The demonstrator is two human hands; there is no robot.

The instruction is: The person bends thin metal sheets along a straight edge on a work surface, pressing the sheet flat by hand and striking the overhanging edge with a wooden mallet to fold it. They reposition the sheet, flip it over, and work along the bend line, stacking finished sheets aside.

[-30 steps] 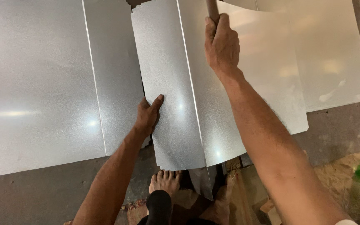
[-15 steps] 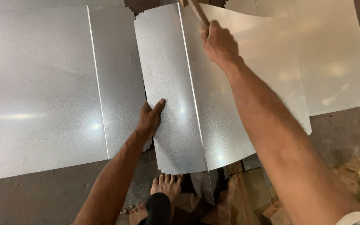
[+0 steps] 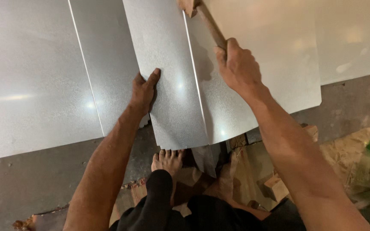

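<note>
The creased grey galvanised metal sheet (image 3: 172, 85) lies on the floor past the bare foot (image 3: 168, 160). Left hand (image 3: 144, 92) presses flat on its left panel; right hand (image 3: 236, 68) grips a wooden mallet (image 3: 206, 19) over the fold, mid-hammering; the next blow calls for landing along that crease.

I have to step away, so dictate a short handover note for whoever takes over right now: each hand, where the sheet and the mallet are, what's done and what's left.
Left hand: flat on the left edge of the folded metal sheet, pressing it down.
Right hand: gripping the wooden mallet handle; the head is cut off at the top of the frame, above the crease.
Sheet: lies over a narrow support by the bare foot, overlapping other flat sheets on the floor.
Done: a straight crease runs down the sheet.
Left: whether the fold is complete cannot be told.
</note>
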